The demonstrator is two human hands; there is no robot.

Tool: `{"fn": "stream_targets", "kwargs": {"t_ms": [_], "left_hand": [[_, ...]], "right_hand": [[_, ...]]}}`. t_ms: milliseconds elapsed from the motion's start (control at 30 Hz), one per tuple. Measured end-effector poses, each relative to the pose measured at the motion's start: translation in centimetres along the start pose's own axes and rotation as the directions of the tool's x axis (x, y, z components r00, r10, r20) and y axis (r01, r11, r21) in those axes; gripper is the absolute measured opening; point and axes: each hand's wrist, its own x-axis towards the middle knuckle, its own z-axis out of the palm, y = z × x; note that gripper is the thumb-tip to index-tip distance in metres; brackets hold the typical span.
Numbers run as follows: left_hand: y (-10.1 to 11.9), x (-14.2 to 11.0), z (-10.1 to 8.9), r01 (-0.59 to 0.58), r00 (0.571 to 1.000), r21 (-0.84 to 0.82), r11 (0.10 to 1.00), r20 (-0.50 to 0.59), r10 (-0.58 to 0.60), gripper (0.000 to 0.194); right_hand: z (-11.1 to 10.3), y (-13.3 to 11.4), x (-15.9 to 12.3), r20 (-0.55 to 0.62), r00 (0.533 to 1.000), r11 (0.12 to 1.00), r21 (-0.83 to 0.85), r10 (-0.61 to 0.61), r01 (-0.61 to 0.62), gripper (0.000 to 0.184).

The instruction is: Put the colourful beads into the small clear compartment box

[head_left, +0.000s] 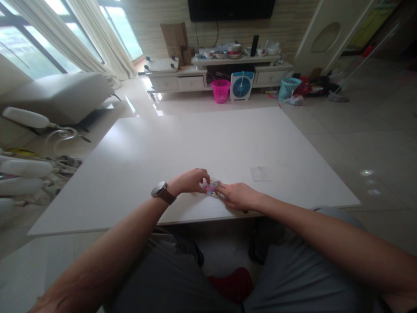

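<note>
A small clear packet with colourful pieces inside [212, 187] lies on the white table [202, 143] near its front edge. My left hand [190, 181], with a watch on its wrist, curls its fingers onto the packet's left end. My right hand [237, 196] pinches the packet's right end with its fingers pressed together. Both hands rest on the tabletop. What is inside the packet is too small to name.
A small clear sheet [259, 173] lies on the table to the right of my hands. Beyond the table stand a pink basket [220, 91], a blue fan [241, 85], a teal basket [288, 88] and a white TV cabinet [215, 71]. A grey sofa [61, 95] is on the left.
</note>
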Motion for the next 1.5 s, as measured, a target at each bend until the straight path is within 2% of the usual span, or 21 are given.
{"fn": "stream_targets", "kwargs": {"t_ms": [333,567,767,1067,1500], "left_hand": [[-0.03,0.04,0.24,0.006,1.0,0.021,1.0,0.017,-0.007,0.029],[0.21,0.16,0.22,0.012,1.0,0.041,0.999,0.027,-0.013,0.028],[0.34,0.12,0.23,0.02,0.999,0.044,0.999,0.026,-0.021,0.027],[0.08,0.15,0.38,0.003,1.0,0.045,0.999,0.019,-0.004,0.026],[-0.13,0.09,0.62,-0.001,1.0,0.054,0.999,0.01,0.001,0.026]], "right_hand": [[0.59,0.08,0.46,0.004,1.0,1.0,0.001,0.025,-0.025,0.05],[0.66,-0.19,0.46,0.009,0.999,0.999,-0.017,0.045,-0.045,0.049],[0.39,-0.15,0.42,-0.006,1.0,0.999,-0.03,0.015,-0.016,0.046],[-0.01,-0.29,0.4,0.003,1.0,0.999,-0.036,-0.011,0.011,0.052],[-0.23,-0.19,0.59,-0.014,0.999,0.999,-0.023,0.028,-0.029,0.035]]}}
